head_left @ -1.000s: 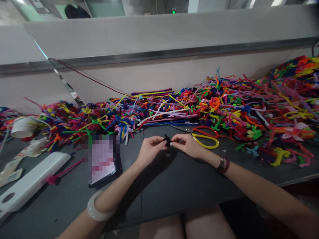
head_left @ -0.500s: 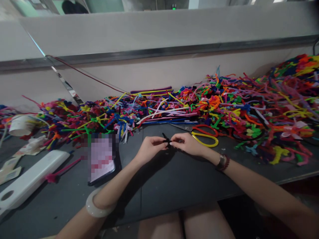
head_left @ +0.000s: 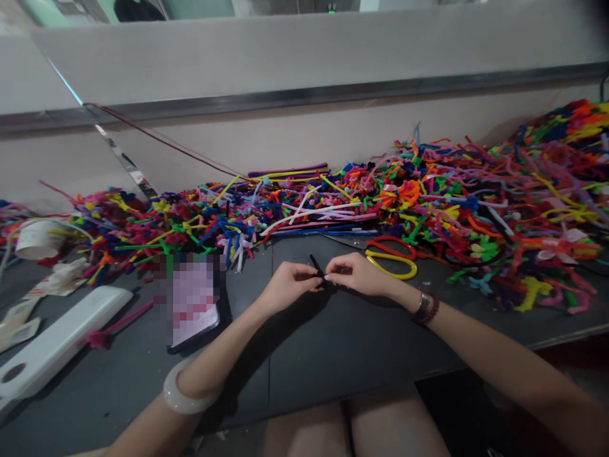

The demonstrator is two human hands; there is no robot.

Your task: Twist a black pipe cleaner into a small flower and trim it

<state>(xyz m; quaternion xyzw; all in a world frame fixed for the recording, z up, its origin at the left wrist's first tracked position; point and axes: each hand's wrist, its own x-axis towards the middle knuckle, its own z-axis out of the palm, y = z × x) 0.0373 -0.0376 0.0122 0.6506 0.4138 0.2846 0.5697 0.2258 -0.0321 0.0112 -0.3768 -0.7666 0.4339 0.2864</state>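
Between my two hands is a short black pipe cleaner (head_left: 314, 263), one end sticking up and away from me. My left hand (head_left: 291, 283) pinches it from the left with thumb and fingers. From the right, my right hand (head_left: 356, 274) pinches the same piece, fingertips almost touching the left ones. The part between the fingertips is mostly hidden. Just beyond my right hand lie scissors (head_left: 392, 261) with red and yellow handles, their blades pointing left. A phone (head_left: 196, 304), its screen blurred out, rests left of my left hand.
Heaps of coloured pipe cleaners (head_left: 476, 216) run along the back of the dark table (head_left: 361, 343). At the left are a white oblong device (head_left: 61, 343), a pink pipe cleaner piece (head_left: 98, 339), a paper cup (head_left: 39, 240) and crumpled wrapping (head_left: 66, 277). A wall (head_left: 285, 143) rises behind.
The free end of the black pipe cleaner stands a little longer and straighter, and the fingertips have shifted slightly around it. Both hands stay in nearly the same place.
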